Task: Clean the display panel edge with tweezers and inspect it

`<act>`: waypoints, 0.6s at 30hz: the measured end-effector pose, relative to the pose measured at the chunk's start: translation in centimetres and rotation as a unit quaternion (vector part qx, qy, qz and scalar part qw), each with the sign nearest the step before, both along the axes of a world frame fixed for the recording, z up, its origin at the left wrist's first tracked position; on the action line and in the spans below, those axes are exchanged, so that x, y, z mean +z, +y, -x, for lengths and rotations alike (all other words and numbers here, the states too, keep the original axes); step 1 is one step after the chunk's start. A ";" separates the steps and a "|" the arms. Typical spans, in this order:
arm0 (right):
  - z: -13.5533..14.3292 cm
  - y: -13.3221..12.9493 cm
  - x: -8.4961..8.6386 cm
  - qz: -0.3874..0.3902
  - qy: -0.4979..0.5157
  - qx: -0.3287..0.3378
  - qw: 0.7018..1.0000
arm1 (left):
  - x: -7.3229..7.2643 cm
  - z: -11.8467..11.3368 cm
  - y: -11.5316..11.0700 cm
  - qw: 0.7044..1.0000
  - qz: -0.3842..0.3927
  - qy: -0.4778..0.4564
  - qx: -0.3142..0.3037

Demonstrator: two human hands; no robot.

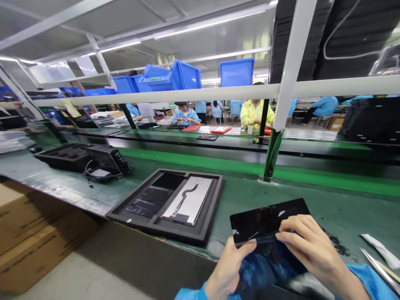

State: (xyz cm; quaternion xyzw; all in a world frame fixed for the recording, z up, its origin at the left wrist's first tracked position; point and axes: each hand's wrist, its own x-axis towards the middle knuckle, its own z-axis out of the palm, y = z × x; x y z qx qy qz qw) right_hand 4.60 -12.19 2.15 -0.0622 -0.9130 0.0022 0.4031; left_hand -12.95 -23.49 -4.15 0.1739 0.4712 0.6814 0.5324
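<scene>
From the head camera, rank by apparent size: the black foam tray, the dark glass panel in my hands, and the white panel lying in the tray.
1. black foam tray
2. dark glass panel, though closeness to the camera inflates it
3. white panel

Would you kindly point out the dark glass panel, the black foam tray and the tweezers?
dark glass panel [268,216]: head view, upper glossy face.
black foam tray [190,234]: head view, near rim.
tweezers [379,268]: head view, metal shaft.

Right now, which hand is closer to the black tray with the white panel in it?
Left. The left hand sits just right of the black tray, gripping the dark panel; the right hand is farther right.
</scene>
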 end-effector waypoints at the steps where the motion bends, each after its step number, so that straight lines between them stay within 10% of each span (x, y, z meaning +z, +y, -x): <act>1: 0.2 0.0 0.1 -0.002 0.000 0.000 1.000 | 0.0 0.0 0.0 1.000 0.007 -0.002 0.004; 12: 1.3 0.1 1.2 0.002 0.088 -0.124 0.988 | -0.7 0.0 0.1 0.997 0.057 -0.046 0.013; 18: -1.3 -0.9 -1.4 0.108 0.163 -0.192 0.962 | -0.4 0.4 0.1 0.991 0.089 -0.094 0.025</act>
